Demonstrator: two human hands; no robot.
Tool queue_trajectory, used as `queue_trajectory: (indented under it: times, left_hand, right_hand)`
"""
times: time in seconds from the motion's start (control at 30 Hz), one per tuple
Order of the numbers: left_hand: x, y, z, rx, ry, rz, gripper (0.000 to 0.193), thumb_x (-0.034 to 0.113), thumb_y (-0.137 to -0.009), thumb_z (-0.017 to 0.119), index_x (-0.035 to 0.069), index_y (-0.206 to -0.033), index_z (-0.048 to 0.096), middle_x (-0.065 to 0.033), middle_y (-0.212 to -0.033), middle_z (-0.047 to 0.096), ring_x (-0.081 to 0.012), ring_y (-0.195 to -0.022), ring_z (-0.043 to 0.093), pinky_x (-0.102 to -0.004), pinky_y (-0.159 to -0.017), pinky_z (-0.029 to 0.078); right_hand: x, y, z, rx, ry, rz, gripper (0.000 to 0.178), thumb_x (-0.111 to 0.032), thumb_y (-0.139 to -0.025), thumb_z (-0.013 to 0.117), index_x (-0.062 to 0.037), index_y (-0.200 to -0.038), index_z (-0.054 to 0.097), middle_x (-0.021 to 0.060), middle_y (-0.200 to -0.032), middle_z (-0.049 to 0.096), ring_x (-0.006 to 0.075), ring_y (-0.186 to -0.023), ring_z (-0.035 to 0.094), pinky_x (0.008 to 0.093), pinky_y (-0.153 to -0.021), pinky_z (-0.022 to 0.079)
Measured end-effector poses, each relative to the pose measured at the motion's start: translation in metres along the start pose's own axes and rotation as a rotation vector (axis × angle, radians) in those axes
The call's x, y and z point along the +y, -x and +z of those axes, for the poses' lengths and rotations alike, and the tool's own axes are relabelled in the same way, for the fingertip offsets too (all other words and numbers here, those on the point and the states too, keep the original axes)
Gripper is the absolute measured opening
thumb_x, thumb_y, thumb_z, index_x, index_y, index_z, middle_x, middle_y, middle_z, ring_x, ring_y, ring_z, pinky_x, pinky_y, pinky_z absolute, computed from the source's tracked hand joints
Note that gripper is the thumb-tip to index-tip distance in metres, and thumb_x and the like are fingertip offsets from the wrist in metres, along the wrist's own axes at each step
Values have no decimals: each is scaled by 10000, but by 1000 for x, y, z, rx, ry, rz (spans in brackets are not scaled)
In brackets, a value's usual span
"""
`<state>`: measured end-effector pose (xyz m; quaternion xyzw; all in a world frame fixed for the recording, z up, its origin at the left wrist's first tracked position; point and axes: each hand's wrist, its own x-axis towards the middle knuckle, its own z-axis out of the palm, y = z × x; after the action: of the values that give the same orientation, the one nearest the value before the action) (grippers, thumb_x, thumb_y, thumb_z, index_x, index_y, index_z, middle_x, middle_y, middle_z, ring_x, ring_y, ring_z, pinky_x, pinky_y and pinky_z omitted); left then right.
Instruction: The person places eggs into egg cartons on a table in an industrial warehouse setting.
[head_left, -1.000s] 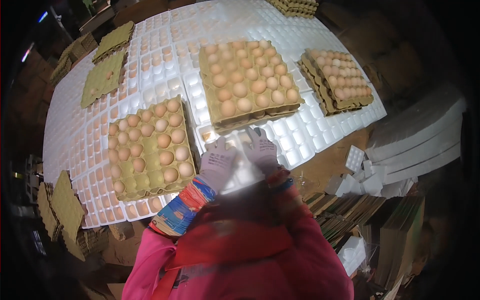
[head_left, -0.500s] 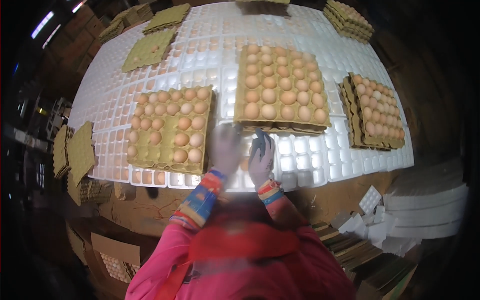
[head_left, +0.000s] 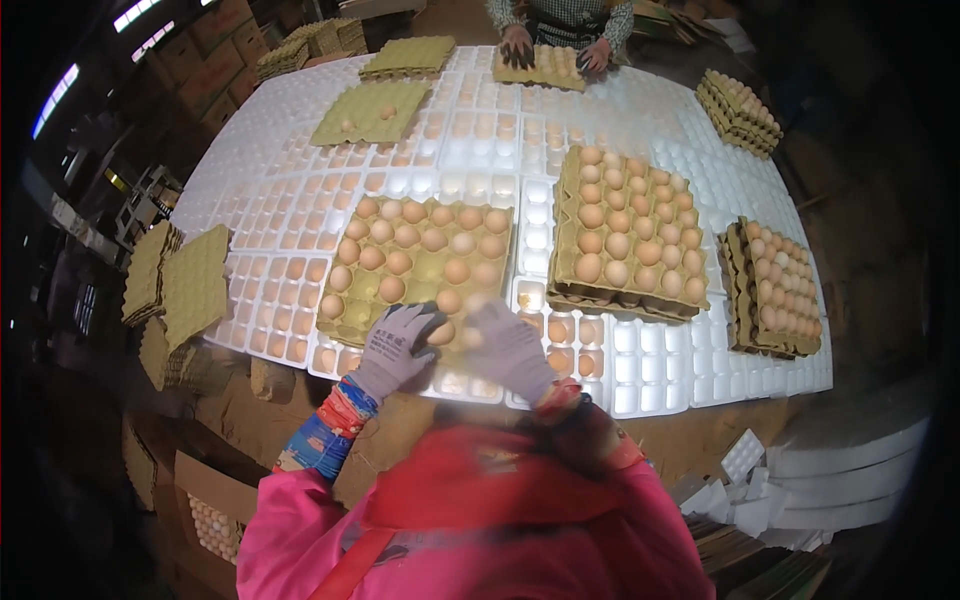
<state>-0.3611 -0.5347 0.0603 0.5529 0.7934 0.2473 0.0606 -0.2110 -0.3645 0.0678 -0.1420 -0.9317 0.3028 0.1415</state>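
Note:
Both my hands wear pale gloves with dark fingertips, over the near side of a tan pulp egg tray (head_left: 345,318) partly filled with brown eggs. My left hand (head_left: 395,350) is at its near edge, fingers curled around an egg (head_left: 440,333). Smeared by motion, my right hand (head_left: 512,350) is over the tray's near right corner beside another egg (head_left: 474,338); its grip is unclear. Several bare cups show in the middle of this tray. Under it lie white moulded trays (head_left: 640,352), and some of their cells just right of my right hand hold eggs (head_left: 561,328).
A stack of full pulp trays (head_left: 630,305) stands to the right, another stack (head_left: 775,290) beyond it. Pulp trays (head_left: 195,280) lean at the left edge. Across the table, a co-worker's gloved hands (head_left: 517,47) touch an egg tray (head_left: 540,72). A carton of eggs (head_left: 210,525) sits below left.
The view has shifted, bringing the co-worker into sight. Both my hands have moved from the gap between the pulp trays to the left tray's near edge, and my left hand has closed around an egg.

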Motion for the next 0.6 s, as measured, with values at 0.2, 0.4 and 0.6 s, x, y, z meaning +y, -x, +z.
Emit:
queue_trajectory:
  times: [0.2, 0.4, 0.6]
  left_hand:
    - [-29, -20, -20, 246, 1436, -283, 537, 180, -836, 683, 36, -1318, 496, -86, -1116, 607, -202, -1058, 609, -349, -884, 527]
    - [7, -60, -8, 35, -208, 115, 257, 308, -777, 694, 97, -923, 676, -116, -839, 641, -317, -809, 646, -389, -679, 524]
    - [-41, -67, -31, -105, 916, -95, 479, 207, -831, 624, 98, -1293, 568, -105, -982, 667, -232, -769, 640, -364, -700, 525]
  right_hand:
    - [52, 0, -18, 125, -1100, 332, 329, -163, -761, 769, -40, -1021, 610, 74, -979, 615, 227, -860, 631, 333, -749, 531]
    - [-5, -32, -3, 14, 346, 20, 300, -254, -771, 707, -126, -1019, 598, 93, -938, 593, 313, -848, 627, 423, -730, 512]
    - [23, -25, -30, 149, -1109, 468, 506, -228, -762, 674, -145, -1252, 583, 172, -1018, 629, 316, -923, 639, 404, -818, 535]
